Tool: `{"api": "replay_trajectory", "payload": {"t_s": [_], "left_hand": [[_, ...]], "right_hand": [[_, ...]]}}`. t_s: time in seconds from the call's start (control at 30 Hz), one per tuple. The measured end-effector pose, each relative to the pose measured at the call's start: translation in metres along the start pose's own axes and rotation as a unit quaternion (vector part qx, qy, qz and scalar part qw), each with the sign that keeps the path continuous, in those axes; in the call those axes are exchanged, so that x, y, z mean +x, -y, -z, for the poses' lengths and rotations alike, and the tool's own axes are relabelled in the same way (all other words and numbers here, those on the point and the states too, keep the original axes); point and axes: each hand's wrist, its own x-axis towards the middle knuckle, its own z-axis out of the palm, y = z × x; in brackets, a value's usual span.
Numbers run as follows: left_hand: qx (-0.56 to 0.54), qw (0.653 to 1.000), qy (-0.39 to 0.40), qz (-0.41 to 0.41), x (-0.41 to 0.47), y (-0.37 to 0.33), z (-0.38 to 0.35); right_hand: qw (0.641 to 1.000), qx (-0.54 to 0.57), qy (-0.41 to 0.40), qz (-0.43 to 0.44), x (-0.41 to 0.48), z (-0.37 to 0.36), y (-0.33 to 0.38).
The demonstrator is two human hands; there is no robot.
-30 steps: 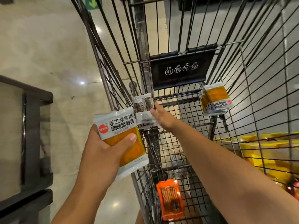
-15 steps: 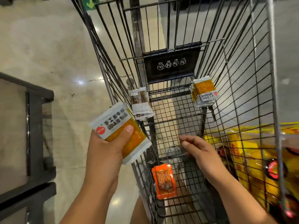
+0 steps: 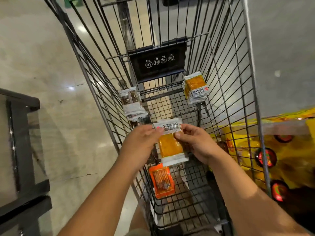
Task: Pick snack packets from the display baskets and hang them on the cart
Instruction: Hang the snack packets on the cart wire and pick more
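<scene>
Left hand (image 3: 141, 142) and right hand (image 3: 192, 142) both pinch an orange snack packet (image 3: 170, 143) by its top edge (likely lining it up) above the cart (image 3: 238, 82), ready for hanging.

Warm, rather dim indoor light is falling from overhead. Small white glare spots are shining on the polished floor (image 3: 51, 65) in the upper left of the frame. The wide lens is bowing the cart (image 3: 252, 65) wires outward toward the edges. The yellow display (image 3: 289, 150) at the right edge is smearing into blur, and the print on the centre packet (image 3: 170, 147) is reading soft. A shadow is lying beside the dark rack (image 3: 22, 133) at lower left.
</scene>
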Motion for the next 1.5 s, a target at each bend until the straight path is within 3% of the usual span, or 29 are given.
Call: {"api": "replay_trajectory", "payload": {"t_s": [0.1,0.17,0.23,0.27,0.33,0.4,0.53,0.67,0.83,0.93,1.17,1.33,1.43,1.5], "left_hand": [[0.141,0.97,-0.143,-0.134,-0.004,0.007,0.024],[0.23,0.917,-0.243,-0.215,-0.003,0.019,0.04],[0.29,0.87,-0.324,-0.231,0.003,0.039,0.05],[0.272,0.876,-0.334,-0.217,0.005,0.048,0.05],[0.162,0.934,-0.289,-0.136,0.006,0.054,0.04],[0.061,0.968,-0.241,-0.041,0.007,0.058,0.026],[0.016,0.955,-0.294,-0.035,0.011,0.07,0.015],[0.049,0.947,-0.313,-0.044,0.014,0.076,0.012],[0.04,0.944,-0.324,-0.056,0.016,0.076,0.01],[0.03,0.944,-0.325,-0.054,0.019,0.075,0.009],[0.037,0.941,-0.335,-0.038,0.027,0.075,0.011],[0.036,0.941,-0.337,-0.023,0.029,0.073,0.013],[0.03,0.941,-0.337,-0.018,0.03,0.073,0.013],[0.03,0.942,-0.334,-0.014,0.029,0.073,0.013]], "right_hand": [[0.995,-0.052,-0.076,-0.036,0.013,0.011,-0.03],[0.987,-0.111,-0.088,-0.07,0.019,0.013,-0.05],[0.978,-0.162,-0.08,-0.103,0.025,0.011,-0.072],[0.974,-0.18,-0.077,-0.117,0.028,0.009,-0.083],[0.963,-0.228,-0.071,-0.126,0.031,0.0,-0.101],[0.955,-0.254,-0.08,-0.128,0.034,-0.009,-0.116],[0.959,-0.212,-0.165,-0.093,0.044,-0.007,-0.118],[0.956,-0.103,-0.273,-0.032,0.075,0.023,-0.058],[0.897,-0.246,-0.365,0.039,0.139,0.058,0.049],[0.883,-0.298,-0.358,0.062,0.165,0.067,0.096],[0.771,-0.544,-0.331,-0.011,0.205,0.077,0.129],[0.736,-0.618,-0.277,0.012,0.214,0.083,0.115],[0.601,-0.755,-0.263,-0.024,0.215,0.085,0.104],[0.558,-0.789,-0.256,-0.027,0.214,0.082,0.1]]}}
